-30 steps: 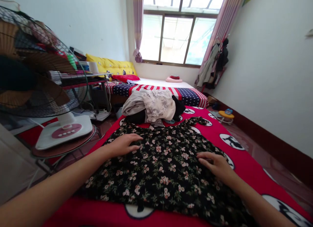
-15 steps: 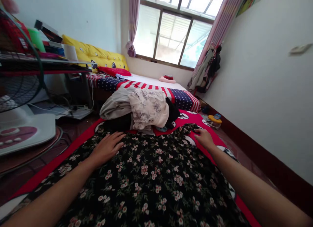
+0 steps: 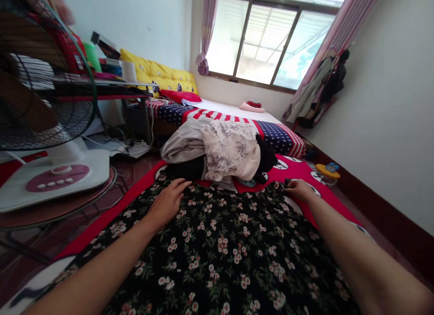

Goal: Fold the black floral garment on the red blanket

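Observation:
A black garment with a pink and white floral print [image 3: 224, 242] lies spread out over a red bed cover. On its upper left part rests my left hand [image 3: 167, 202], fingers stretched forward over the cloth near the far edge. My right hand [image 3: 300, 189] pinches the garment's far right corner between thumb and fingers, and the cloth bunches a little there. Just beyond the far edge sits a heap of clothes: a cream floral piece [image 3: 230, 150] on top, a grey piece [image 3: 185, 140] at its left and black cloth [image 3: 266, 156] at its right.
The red bed cover [image 3: 315, 183] has white printed patches. At left a fan [image 3: 57, 170] stands on a round stool beside a cluttered desk. Another bed [image 3: 213, 113] is under the window. To the right are a yellow stool [image 3: 327, 171] and hanging clothes [image 3: 318, 93].
The view has swung left, bringing more of the fan into sight. My right hand has closed more on the corner. My left hand stays on the cloth, its fingers closer together.

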Demonstrator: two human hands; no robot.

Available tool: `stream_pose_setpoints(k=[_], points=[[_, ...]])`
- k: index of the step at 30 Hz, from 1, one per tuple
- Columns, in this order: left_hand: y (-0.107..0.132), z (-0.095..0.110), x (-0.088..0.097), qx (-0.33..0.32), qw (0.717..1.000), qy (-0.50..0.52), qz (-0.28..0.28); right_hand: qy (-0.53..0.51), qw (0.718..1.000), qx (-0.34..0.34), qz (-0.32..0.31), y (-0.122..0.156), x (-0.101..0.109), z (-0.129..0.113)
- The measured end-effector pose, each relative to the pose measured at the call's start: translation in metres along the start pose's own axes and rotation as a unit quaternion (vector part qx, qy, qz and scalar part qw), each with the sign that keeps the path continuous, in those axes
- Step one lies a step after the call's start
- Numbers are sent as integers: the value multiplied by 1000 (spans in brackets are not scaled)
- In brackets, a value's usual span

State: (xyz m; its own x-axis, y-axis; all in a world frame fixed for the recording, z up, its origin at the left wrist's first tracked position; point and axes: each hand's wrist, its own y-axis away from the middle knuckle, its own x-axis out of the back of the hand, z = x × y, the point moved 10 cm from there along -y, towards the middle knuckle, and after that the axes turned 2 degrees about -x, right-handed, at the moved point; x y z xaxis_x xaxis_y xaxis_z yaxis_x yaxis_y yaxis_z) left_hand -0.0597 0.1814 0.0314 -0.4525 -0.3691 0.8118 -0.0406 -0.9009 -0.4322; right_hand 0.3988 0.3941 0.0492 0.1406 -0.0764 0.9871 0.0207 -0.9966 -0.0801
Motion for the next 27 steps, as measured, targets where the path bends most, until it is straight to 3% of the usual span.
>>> stream_pose_setpoints(k=[6,11,15,19,23,27], points=[[0,8,8,-14,997,-73,25,45,997,7,62,39,32,-11],[-4,27,0,-96,982,-158,-30,32,995,-16,98,58,72,-3],[-11,45,-12,-198,953,-201,-112,16,998,25,52,75,83,0],[-27,43,-11,-189,941,-235,-155,23,998,65,-2,96,83,-1],[-36,39,1,-154,933,-279,-167,27,995,68,63,111,108,1],[-36,44,21,-178,930,-291,-136,-109,974,127,151,130,141,-6]])
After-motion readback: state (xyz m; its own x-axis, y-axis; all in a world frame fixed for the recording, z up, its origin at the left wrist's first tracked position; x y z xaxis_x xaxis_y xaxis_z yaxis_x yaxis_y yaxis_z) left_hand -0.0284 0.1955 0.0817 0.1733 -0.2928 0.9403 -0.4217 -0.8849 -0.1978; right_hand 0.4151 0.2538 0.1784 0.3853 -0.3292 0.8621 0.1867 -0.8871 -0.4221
